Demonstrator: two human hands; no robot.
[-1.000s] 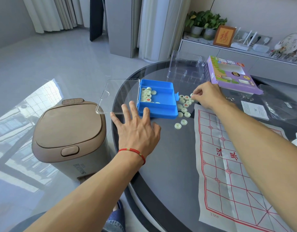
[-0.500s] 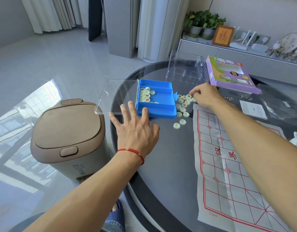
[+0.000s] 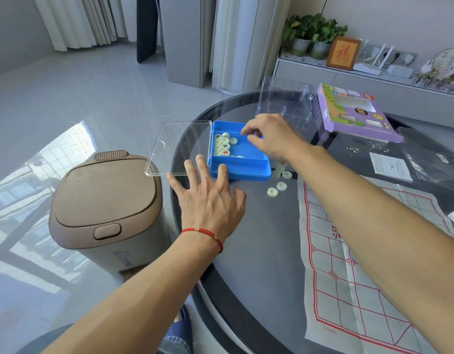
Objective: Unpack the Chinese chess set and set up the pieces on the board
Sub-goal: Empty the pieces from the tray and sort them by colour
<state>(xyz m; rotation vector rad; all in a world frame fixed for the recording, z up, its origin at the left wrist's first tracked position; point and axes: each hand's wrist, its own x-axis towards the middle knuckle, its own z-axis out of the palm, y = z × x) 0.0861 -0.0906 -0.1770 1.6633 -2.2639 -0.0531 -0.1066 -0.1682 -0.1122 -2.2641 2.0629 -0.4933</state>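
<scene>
A blue plastic box [image 3: 246, 168] with its clear lid [image 3: 180, 146] swung open to the left sits on the dark round table [image 3: 259, 251]. Several pale green chess pieces [image 3: 223, 145] lie in its left part. More loose pieces [image 3: 277, 189] lie on the table right of the box, some hidden by my right arm. The cloth board [image 3: 348, 277] with red lines is spread at the right. My left hand [image 3: 208, 200] rests flat with spread fingers, its fingertips at the box's front wall. My right hand [image 3: 269, 139] hovers over the box with bent fingers; I see no piece in them.
A purple cardboard package [image 3: 353, 111] and a clear plastic insert [image 3: 284, 103] stand at the back of the table. A paper slip [image 3: 389, 166], small metal rings [image 3: 353, 149] and a plastic bag [image 3: 430, 159] lie at the right. A beige bin [image 3: 103, 200] stands left of the table.
My right hand has moved left from the loose pile of pieces to above the open blue box. My left hand has stayed flat in place.
</scene>
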